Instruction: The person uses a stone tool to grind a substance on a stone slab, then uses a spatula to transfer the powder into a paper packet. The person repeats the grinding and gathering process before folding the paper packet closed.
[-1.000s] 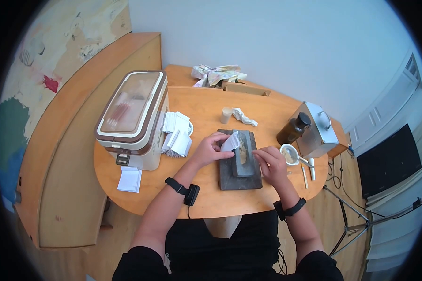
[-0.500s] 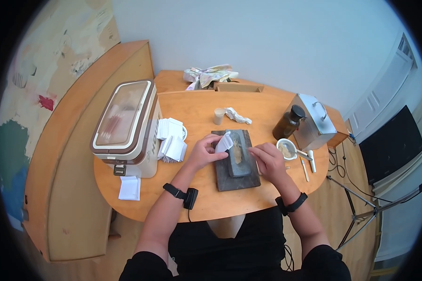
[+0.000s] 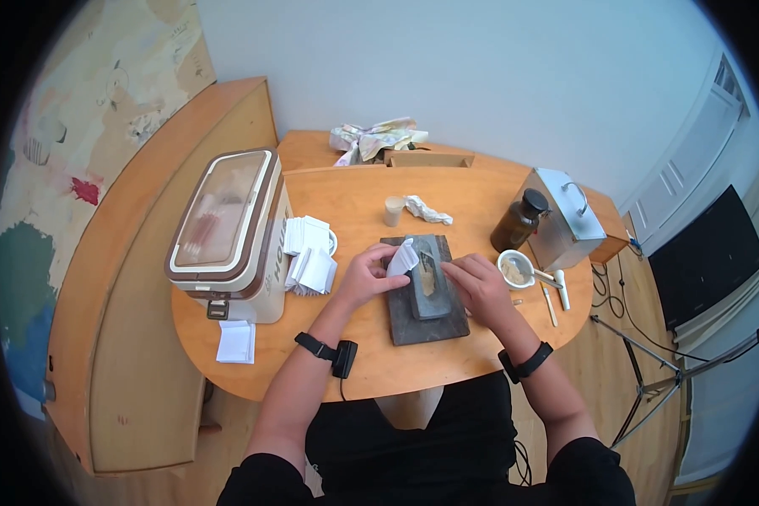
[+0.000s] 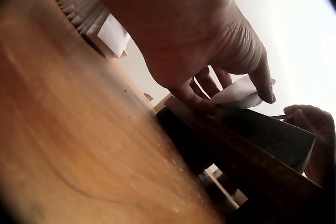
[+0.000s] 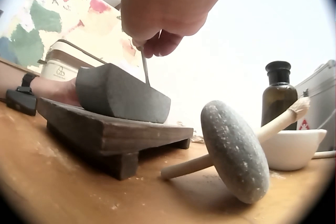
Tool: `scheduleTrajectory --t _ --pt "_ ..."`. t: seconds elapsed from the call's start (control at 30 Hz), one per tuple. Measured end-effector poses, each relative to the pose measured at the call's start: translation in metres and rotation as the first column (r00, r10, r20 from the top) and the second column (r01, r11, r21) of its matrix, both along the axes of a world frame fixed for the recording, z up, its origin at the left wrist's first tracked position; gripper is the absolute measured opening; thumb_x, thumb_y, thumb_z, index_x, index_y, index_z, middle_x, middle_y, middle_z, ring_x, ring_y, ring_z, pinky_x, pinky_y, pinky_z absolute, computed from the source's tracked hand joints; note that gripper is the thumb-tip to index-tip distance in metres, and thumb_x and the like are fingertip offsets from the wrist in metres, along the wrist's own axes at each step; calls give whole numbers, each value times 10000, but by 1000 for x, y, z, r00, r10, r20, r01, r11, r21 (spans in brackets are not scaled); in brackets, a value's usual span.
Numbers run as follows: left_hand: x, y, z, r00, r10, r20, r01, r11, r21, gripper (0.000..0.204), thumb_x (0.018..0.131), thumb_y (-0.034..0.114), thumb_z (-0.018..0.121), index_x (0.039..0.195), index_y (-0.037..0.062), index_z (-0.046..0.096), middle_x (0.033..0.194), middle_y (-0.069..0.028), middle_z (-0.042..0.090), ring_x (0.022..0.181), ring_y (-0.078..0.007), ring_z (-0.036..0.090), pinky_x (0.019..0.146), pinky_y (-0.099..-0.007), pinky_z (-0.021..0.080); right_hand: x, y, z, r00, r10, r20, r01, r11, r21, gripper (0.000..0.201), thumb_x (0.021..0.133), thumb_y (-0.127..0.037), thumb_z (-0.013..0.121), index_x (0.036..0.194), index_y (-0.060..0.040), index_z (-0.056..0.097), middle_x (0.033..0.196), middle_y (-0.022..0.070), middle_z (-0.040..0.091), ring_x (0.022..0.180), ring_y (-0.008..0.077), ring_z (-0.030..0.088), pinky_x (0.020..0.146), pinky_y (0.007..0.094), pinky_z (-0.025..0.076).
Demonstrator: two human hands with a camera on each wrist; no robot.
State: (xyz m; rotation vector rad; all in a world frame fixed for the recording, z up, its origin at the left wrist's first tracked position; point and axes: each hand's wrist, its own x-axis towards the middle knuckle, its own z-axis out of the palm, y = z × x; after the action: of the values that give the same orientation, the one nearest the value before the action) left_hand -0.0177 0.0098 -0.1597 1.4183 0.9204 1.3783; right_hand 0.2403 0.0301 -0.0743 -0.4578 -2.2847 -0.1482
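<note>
My left hand [image 3: 367, 277] pinches a small folded white paper packet [image 3: 403, 258] at the left rim of a grey stone grinding trough [image 3: 434, 310]. Pale powder [image 3: 430, 282] lies in the trough's hollow. Under it is a low dark wooden stand [image 3: 406, 327]. Over the right rim, my right hand [image 3: 481, 291] pinches a thin metal rod [image 5: 146, 69] that slants down into the trough; its lower tip is hidden behind the stone wall. Beside the stand, in the right wrist view, a stone grinding wheel [image 5: 233, 150] leans on its wooden axle.
A white mortar [image 3: 513, 283] with powder, a brown bottle [image 3: 514, 229] and a metal box [image 3: 569, 221] stand to the right. To the left are stacked paper packets [image 3: 314, 271] and a lidded case [image 3: 228, 219]. A cup [image 3: 394, 211] and crumpled tissue [image 3: 427, 210] sit behind.
My right hand has moved slightly left, nearer the trough's hollow. The left hand keeps the paper packet at the left rim. The head view has shifted a little.
</note>
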Motion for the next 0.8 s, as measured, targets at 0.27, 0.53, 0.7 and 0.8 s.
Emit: scheduleTrajectory --t 0.27,0.53,0.7,0.8 --pt "1 -1 1 1000 -8 23 9 1000 -13 596 783 114 905 1299 -53 658 1253 -54 627 1110 -147 643 822 -252 571 2 -4 2 1000 3 24 -3 1000 12 246 764 11 770 1003 -25 721 891 78 688 787 264 655 665 374 537" --pt "0 0 -2 1000 -10 24 10 1000 -11 584 791 115 901 1296 -53 660 1257 -57 625 1110 -150 642 826 -256 573 1 -10 0 1000 2 19 -1 1000 -28 246 763 7 773 1002 -25 724 893 76 687 788 265 650 689 388 533" --pt "-1 -1 -1 1000 -8 9 8 1000 -9 595 789 123 904 1302 -52 659 1261 -63 625 1111 -153 642 821 -257 573 2 -16 -4 999 44 24 -43 997 -62 242 775 3 775 1011 -25 729 892 83 691 788 269 651 684 391 527" --pt "0 0 -2 1000 -16 18 17 1000 -5 601 788 126 906 1306 -51 659 1268 -67 625 1111 -156 644 819 -257 573 6 -21 2 999 30 15 -29 997 -73 261 771 6 773 1026 -26 730 899 83 693 794 268 652 683 387 526"
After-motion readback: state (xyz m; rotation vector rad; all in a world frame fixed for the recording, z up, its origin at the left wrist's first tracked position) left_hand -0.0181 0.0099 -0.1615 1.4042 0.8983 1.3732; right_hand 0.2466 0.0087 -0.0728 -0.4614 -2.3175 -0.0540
